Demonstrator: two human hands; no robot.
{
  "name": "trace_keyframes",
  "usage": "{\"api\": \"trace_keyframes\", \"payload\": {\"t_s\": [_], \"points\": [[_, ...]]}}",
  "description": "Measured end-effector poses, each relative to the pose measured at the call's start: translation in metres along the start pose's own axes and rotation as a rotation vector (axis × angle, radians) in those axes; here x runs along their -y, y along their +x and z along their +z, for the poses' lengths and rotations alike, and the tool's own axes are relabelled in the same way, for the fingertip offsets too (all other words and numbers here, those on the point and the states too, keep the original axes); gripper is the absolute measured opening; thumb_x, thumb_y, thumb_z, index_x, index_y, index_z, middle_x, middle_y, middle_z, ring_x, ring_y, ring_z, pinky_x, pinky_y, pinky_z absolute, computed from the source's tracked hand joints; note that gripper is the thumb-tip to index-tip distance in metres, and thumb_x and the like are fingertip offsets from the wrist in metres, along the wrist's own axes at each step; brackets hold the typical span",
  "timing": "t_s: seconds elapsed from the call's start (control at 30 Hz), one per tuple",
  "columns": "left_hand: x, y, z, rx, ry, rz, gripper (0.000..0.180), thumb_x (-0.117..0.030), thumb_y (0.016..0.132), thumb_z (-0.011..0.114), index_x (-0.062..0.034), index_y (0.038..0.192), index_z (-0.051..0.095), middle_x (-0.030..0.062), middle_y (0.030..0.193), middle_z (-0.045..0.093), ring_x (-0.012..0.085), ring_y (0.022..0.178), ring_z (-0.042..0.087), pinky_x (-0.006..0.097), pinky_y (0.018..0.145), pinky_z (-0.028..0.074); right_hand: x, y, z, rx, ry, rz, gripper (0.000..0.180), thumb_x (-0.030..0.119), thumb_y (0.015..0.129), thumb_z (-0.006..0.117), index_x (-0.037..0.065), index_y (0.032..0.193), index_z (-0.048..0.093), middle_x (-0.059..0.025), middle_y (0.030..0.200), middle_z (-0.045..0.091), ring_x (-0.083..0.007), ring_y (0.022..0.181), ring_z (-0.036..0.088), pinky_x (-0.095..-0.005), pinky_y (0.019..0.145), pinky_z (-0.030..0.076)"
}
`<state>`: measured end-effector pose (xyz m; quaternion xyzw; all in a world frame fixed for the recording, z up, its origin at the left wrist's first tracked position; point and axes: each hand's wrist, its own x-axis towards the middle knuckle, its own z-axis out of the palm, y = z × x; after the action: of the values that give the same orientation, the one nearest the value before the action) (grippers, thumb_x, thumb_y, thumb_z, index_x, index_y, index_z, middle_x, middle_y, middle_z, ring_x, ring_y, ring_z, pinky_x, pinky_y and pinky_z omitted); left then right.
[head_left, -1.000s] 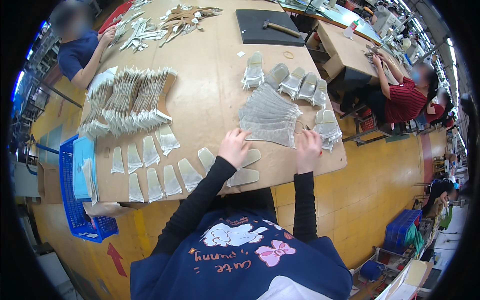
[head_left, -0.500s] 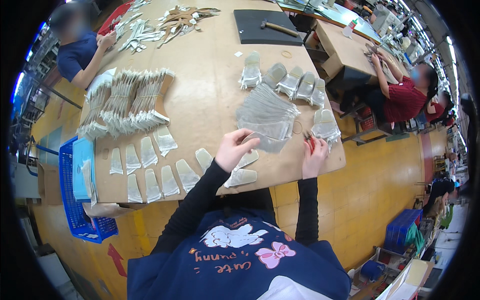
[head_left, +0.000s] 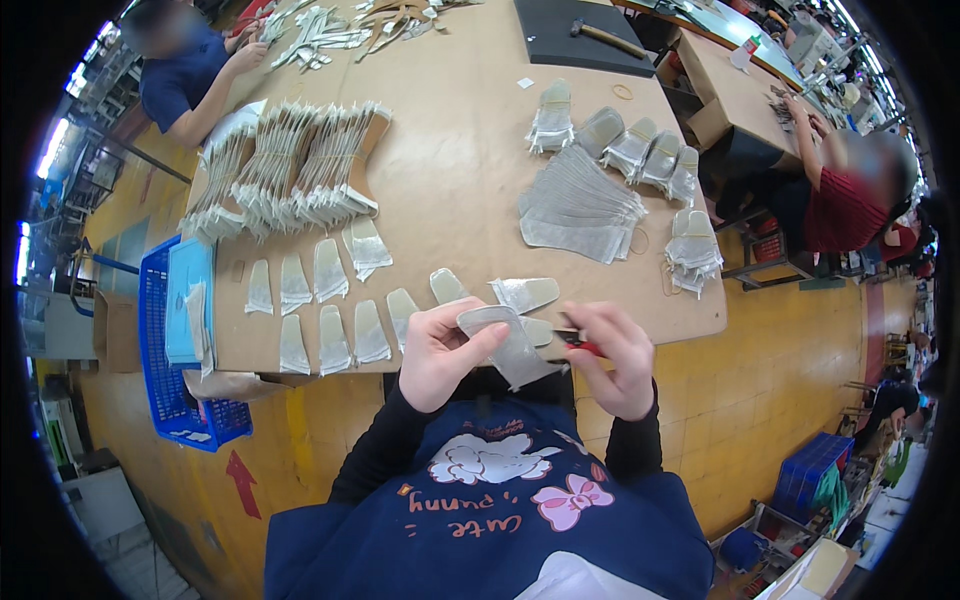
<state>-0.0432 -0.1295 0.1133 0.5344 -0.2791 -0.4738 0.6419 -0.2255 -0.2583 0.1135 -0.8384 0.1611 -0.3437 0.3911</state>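
Close to the table's front edge, my left hand (head_left: 440,358) pinches a flat, grey, translucent shoe-part-like piece (head_left: 512,352) between thumb and fingers. My right hand (head_left: 617,362) grips a small red-handled cutting tool (head_left: 583,346), its dark tip beside the piece's right side; whether they touch I cannot tell. Behind the hands lies another tapered piece (head_left: 528,293), with one more partly hidden by the held piece. Two rows of similar pale pieces (head_left: 332,338) spread to the left. A fanned stack of grey pieces (head_left: 578,208) lies beyond my right hand.
Banded bundles (head_left: 662,163) stand behind the fan. Large bundles (head_left: 330,165) of brown and white strips fill the left side. A hammer (head_left: 608,38) rests on a black board (head_left: 560,50). A blue basket (head_left: 160,350) hangs low left. Co-workers sit at left and right.
My left hand has drawn the grey piece away from the fanned stack toward me. My right hand has brought the red-handled tool in beside it. The view has shifted.
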Motion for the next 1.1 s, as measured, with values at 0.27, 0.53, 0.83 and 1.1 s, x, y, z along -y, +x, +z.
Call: {"api": "trace_keyframes", "payload": {"t_s": [0.27,0.53,0.83,1.1], "points": [[-0.009,-0.018,-0.011,-0.160,0.083,-0.020,0.016,-0.013,0.089,0.068,0.0018,0.093,0.071,-0.0002,0.070,0.065,0.0026,0.052,0.052,0.018,0.046,0.040,0.010,0.015,0.029,0.224,-0.069,-0.177,0.048,0.003,0.073,0.072,0.016,0.119,0.068,-0.0083,0.090,0.061,-0.0220,0.067,0.061,-0.0311,0.058,0.049],[-0.010,-0.028,-0.013,-0.208,0.100,-0.040,0.017,-0.013,0.088,0.069,0.0028,0.088,0.072,-0.0001,0.064,0.063,0.0021,0.048,0.051,0.018,0.042,0.037,0.016,0.005,0.043,0.202,-0.115,-0.125,0.050,0.000,0.072,0.070,0.018,0.118,0.069,-0.0083,0.093,0.059,-0.0221,0.068,0.060,-0.0308,0.058,0.049],[0.008,-0.050,-0.017,-0.303,0.003,0.008,0.012,-0.008,0.087,0.068,0.0025,0.089,0.072,-0.0008,0.068,0.064,0.0016,0.052,0.051,0.018,0.044,0.036,0.018,-0.023,0.073,0.078,-0.095,-0.034,0.047,-0.006,0.069,0.070,0.015,0.111,0.072,-0.0098,0.092,0.058,-0.0184,0.066,0.059,-0.0267,0.057,0.048],[0.035,-0.048,-0.017,-0.312,0.061,0.128,0.008,-0.002,0.082,0.068,0.0058,0.082,0.069,0.0002,0.065,0.061,0.0036,0.056,0.050,0.022,0.048,0.035,0.007,-0.047,0.074,0.118,0.182,0.155,0.045,-0.007,0.072,0.070,0.009,0.113,0.070,-0.0106,0.095,0.057,-0.0182,0.069,0.057,-0.0263,0.060,0.046]]}}
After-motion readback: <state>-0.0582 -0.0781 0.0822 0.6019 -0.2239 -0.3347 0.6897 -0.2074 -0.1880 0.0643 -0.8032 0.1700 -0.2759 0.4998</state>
